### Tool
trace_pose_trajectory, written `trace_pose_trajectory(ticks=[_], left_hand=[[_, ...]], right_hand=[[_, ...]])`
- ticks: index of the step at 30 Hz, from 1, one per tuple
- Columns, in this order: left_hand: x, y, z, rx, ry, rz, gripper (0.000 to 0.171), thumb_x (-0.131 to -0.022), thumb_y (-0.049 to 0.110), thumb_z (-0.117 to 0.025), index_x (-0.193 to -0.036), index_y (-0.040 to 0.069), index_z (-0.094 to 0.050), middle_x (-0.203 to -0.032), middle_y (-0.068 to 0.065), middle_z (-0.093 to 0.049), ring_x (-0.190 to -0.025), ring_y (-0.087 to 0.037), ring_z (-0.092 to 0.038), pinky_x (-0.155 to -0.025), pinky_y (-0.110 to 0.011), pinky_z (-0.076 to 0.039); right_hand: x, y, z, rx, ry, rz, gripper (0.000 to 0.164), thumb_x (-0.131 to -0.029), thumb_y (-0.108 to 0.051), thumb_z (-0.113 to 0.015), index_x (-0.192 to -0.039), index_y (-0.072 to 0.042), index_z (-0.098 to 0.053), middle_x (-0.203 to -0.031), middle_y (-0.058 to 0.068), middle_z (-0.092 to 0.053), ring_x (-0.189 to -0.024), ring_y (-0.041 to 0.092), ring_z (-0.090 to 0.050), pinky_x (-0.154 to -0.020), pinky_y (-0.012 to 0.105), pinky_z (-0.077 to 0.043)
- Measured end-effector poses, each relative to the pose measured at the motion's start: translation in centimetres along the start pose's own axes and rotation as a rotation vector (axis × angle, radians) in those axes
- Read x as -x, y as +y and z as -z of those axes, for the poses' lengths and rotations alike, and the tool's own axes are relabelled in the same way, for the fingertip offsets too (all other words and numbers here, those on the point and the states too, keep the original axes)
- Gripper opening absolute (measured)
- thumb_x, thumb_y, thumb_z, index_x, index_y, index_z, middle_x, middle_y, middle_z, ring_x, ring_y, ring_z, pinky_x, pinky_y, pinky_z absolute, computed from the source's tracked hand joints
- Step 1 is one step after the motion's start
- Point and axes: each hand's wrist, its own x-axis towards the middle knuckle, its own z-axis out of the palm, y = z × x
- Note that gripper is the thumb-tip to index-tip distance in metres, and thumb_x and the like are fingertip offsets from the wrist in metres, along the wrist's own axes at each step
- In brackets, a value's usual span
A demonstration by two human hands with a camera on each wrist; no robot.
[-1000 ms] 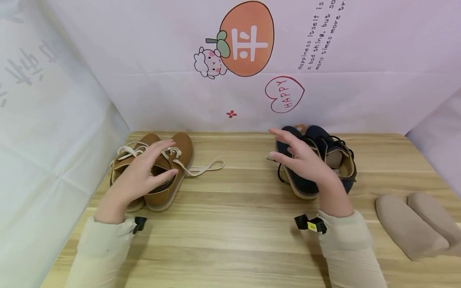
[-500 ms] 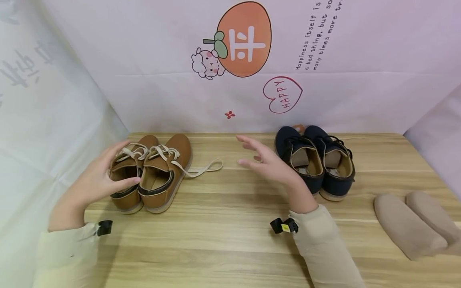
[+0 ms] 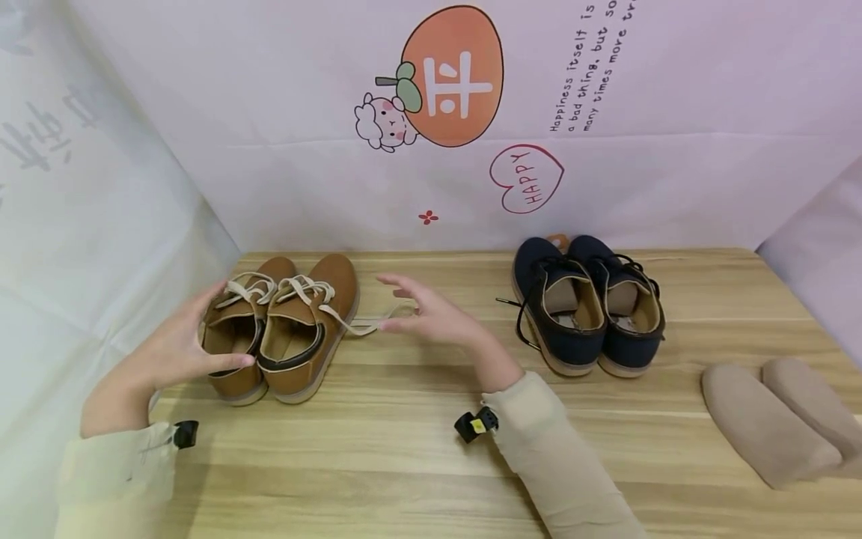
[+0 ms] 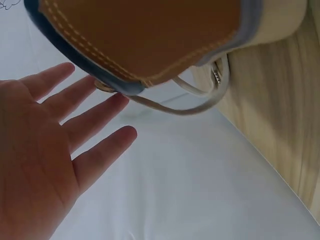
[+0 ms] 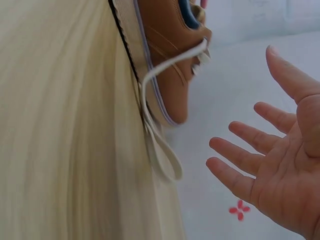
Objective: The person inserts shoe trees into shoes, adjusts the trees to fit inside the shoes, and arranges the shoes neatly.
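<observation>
Two brown shoes stand side by side at the left of the table: a left brown shoe [image 3: 232, 374] and a right brown shoe [image 3: 296, 378], toes toward the back. A white lace [image 5: 165, 155] trails from the right one over the wood. My left hand [image 3: 164, 348] is at the outer side of the left shoe, thumb and fingers spread; whether it touches cannot be told. In the left wrist view its fingers [image 4: 100, 110] are straight, close to the shoe's collar. Over the trailing lace, right of the pair, my right hand [image 3: 431, 314] hovers with fingers extended, holding nothing.
Navy shoes [image 3: 562, 352] with black laces stand at the right rear, a small orange-brown piece [image 3: 559, 241] between their toes. Beige shoe-shaped pieces [image 3: 768, 427] lie at the right edge. Printed white cloth [image 3: 303, 195] walls the back and sides of the wooden table [image 3: 377, 457].
My left hand has moved left, off the top of the brown shoes to their outer side. The right hand has swung left from the navy shoes toward the brown pair.
</observation>
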Motion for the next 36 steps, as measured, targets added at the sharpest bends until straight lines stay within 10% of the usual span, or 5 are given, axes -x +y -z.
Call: trace_pose_trajectory(ticks=[7, 18, 36], left_hand=[[0.3, -1.3, -0.1, 0.027, -0.022, 0.052, 0.129, -0.073, 0.036, -0.087, -0.16, 0.008, 0.004, -0.16, -0.036, -0.01, -0.136, -0.064, -0.024, -0.099, -0.079, -0.025], [0.5, -2.3, -0.6, 0.079, -0.125, 0.095, 0.126, -0.077, 0.031, -0.084, -0.158, 0.0, 0.007, -0.149, -0.046, -0.023, -0.13, -0.065, -0.032, -0.096, -0.079, -0.03], [-0.1, -1.9, -0.8, 0.161, -0.172, 0.132, 0.125, -0.08, 0.032, -0.081, -0.156, 0.001, 0.013, -0.155, -0.044, -0.003, -0.139, -0.066, -0.013, -0.103, -0.079, -0.02]], right_hand=[[-2.0, -0.1, -2.1, 0.009, -0.045, 0.006, 0.08, -0.089, -0.023, -0.075, -0.156, -0.018, -0.032, -0.163, 0.009, -0.028, -0.147, 0.039, -0.032, -0.112, 0.056, -0.038], [-4.1, -0.2, -4.8, 0.122, -0.098, 0.036, 0.089, -0.087, -0.032, -0.077, -0.159, -0.02, -0.025, -0.168, 0.011, -0.007, -0.156, 0.028, -0.007, -0.123, 0.054, -0.015], [-5.7, 0.0, -7.2, 0.2, -0.133, 0.053, 0.096, -0.085, -0.033, -0.079, -0.16, -0.03, -0.019, -0.169, 0.012, 0.0, -0.156, 0.027, 0.003, -0.123, 0.059, -0.008]])
